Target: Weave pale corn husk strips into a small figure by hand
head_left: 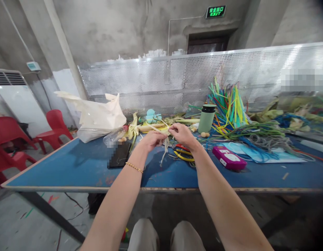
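Observation:
My left hand and my right hand are close together above the middle of the blue table, both with fingers pinched. Between them is a thin, pale strip of corn husk, with ends hanging below the fingers and another length sticking out to the upper left. My left hand grips the strip from the left side, and my right hand pinches it from the right. How the strip is folded or knotted at the fingertips is too small to make out. Yellow and red cords lie on the table just below my right hand.
The blue table carries a white plastic bag, a dark phone-like slab, corn husks, a green bottle, a bundle of coloured strips, a purple pack and blue masks. A perforated metal panel stands behind.

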Demonstrator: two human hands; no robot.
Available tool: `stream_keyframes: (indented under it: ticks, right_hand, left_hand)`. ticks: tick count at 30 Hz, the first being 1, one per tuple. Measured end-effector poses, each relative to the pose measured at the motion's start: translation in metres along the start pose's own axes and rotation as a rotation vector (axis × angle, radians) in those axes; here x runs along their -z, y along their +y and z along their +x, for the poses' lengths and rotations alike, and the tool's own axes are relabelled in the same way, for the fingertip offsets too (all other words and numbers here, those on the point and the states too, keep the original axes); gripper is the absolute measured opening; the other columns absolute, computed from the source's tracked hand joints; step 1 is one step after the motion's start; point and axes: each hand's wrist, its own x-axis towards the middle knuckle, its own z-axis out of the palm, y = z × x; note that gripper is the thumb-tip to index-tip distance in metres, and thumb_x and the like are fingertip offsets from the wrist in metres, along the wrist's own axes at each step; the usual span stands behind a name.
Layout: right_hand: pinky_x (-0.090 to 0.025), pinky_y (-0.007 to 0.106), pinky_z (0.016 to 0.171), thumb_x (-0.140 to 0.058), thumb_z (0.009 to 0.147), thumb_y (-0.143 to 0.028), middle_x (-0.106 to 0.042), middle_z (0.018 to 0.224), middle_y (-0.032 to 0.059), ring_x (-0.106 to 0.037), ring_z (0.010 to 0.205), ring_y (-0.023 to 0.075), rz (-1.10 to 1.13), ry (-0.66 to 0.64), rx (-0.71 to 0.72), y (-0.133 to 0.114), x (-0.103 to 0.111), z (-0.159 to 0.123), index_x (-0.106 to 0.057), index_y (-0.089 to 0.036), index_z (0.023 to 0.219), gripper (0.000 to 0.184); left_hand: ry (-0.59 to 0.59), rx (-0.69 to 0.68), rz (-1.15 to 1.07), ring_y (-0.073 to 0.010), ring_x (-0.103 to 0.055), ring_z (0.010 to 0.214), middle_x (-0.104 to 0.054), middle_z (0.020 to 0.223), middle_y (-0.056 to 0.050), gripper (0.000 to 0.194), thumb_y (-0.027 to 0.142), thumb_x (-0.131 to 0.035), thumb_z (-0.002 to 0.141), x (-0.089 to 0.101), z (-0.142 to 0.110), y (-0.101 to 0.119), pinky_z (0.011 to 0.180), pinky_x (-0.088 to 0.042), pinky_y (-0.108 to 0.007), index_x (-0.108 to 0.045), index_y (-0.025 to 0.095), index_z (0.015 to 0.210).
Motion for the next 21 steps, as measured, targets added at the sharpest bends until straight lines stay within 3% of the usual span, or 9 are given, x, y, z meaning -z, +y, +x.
stream_keyframes:
  ticks: [5,8,11,13,17,21]
  right_hand:
    - [-0.044,0.034,0.089,-0.055,0.091,-0.019,-0.069,0.101,0.0135,-0.062,0.098,0.0239,-0.277,-0.110,-0.044,0.007,0.000,-0.003,-0.075,-0.016,0.091,0.020]
    - [-0.044,0.039,0.092,-0.060,0.088,-0.017,-0.069,0.106,0.0175,-0.061,0.102,0.0284,-0.390,-0.077,-0.112,0.004,0.001,-0.005,-0.077,-0.015,0.088,0.017]
    - [-0.046,0.035,0.087,-0.058,0.091,-0.021,-0.071,0.094,0.0133,-0.063,0.093,0.0246,-0.151,0.050,-0.044,-0.008,0.002,-0.003,-0.076,-0.016,0.081,0.021]
    - [-0.047,0.030,0.077,-0.058,0.092,-0.030,-0.070,0.082,0.0074,-0.063,0.081,0.0198,0.120,0.015,0.005,-0.017,0.002,-0.002,-0.074,-0.016,0.075,0.026]
    - [-0.043,0.027,0.062,-0.071,0.078,-0.040,-0.066,0.068,0.0018,-0.058,0.064,0.0150,0.469,-0.137,-0.071,-0.028,0.005,-0.005,-0.071,-0.016,0.071,0.024]
    - [-0.043,0.026,0.058,-0.070,0.074,-0.040,-0.063,0.065,0.0006,-0.052,0.058,0.0114,0.586,-0.071,-0.128,-0.029,0.009,-0.009,-0.067,-0.015,0.075,0.025]
  left_hand:
    - [-0.003,-0.004,0.031,-0.0080,-0.045,0.049,-0.056,0.056,-0.001,0.021,0.018,-0.080,0.070,0.000,-0.001,0.002,0.050,-0.027,-0.027,-0.061,0.014,0.062]
    - [-0.043,0.006,0.041,-0.0080,-0.045,0.048,-0.057,0.056,-0.001,0.019,0.019,-0.080,0.070,0.000,0.000,0.001,0.049,-0.028,-0.027,-0.063,0.014,0.063]
    - [-0.065,-0.017,0.063,-0.0079,-0.044,0.046,-0.056,0.054,-0.001,0.021,0.020,-0.083,0.067,0.000,0.001,-0.003,0.048,-0.028,-0.027,-0.063,0.014,0.061]
    - [-0.088,-0.033,0.092,-0.0082,-0.045,0.045,-0.054,0.050,-0.001,0.025,0.021,-0.084,0.066,0.000,0.001,-0.006,0.047,-0.027,-0.027,-0.061,0.015,0.057]
    - [-0.150,-0.022,0.107,-0.0086,-0.049,0.047,-0.060,0.054,-0.003,0.026,0.026,-0.086,0.066,0.001,0.000,-0.006,0.048,-0.030,-0.025,-0.063,0.014,0.059]
    - [-0.174,-0.003,0.042,-0.0074,-0.051,0.051,-0.071,0.072,-0.010,0.020,0.024,-0.084,0.070,0.001,-0.004,-0.002,0.052,-0.037,-0.025,-0.069,0.011,0.069]
